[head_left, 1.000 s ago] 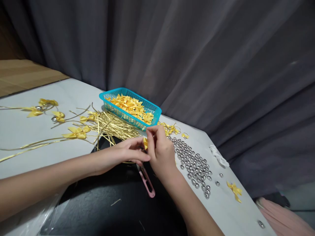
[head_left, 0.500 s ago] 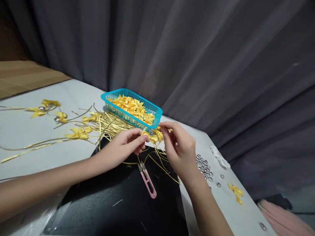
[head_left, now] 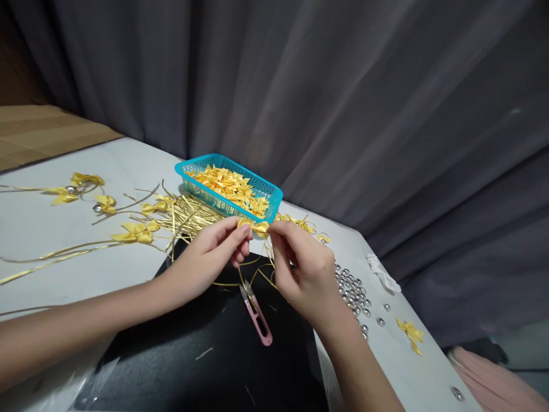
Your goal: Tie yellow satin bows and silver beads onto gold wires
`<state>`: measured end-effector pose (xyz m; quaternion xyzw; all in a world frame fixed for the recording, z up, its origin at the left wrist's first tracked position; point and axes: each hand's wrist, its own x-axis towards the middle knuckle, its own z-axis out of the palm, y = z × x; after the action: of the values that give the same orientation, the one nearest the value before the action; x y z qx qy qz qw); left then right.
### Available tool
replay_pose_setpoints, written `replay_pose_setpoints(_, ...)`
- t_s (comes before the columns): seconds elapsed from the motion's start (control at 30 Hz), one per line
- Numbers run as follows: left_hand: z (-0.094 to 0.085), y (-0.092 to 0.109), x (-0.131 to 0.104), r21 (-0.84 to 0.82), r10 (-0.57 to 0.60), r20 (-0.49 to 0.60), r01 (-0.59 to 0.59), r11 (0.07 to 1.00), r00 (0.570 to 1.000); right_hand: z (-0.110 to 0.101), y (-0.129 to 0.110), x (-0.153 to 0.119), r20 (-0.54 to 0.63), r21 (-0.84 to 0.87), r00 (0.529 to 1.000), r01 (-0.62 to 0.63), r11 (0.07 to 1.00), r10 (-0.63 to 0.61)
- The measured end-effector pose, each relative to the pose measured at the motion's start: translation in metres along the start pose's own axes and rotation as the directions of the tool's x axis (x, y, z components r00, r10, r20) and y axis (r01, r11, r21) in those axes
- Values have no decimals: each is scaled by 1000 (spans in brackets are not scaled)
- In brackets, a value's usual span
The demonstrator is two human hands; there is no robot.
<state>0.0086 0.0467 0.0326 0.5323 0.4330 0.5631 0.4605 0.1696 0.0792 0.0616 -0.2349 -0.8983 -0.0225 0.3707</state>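
Between my hands is a yellow ribbon bow [head_left: 260, 229], above the far part of a black mat [head_left: 206, 343]. My left hand [head_left: 223, 243] pinches the bow's left side between thumb and fingers. At its right end my right hand [head_left: 300, 257] is closed, thumb and forefinger together on the ribbon. Thin gold cords hang below the bow. Pink thread snips [head_left: 259, 320] lie on the mat under the hands. Behind them a blue basket [head_left: 277, 200] holds many yellow bows [head_left: 227, 186].
A pile of gold cords [head_left: 193, 214] lies left of the basket. Bows with cords [head_left: 135, 232] are spread on the white table's left. Silver rings [head_left: 354, 292], a white crumpled piece [head_left: 383, 273] and a yellow bow [head_left: 410, 335] are on the right. A dark curtain [head_left: 300, 103] hangs behind.
My right hand has moved left to the bow and now grips its right end. My left hand and the bow have shifted slightly left and up.
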Motion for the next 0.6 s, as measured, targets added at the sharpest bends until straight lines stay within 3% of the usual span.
replay_pose_setpoints(0.6, 0, 0, -1, -2, -17, -7, 17, 1000, 1000, 4, 0, -1, -27, 9, 999, -42, 999, 42)
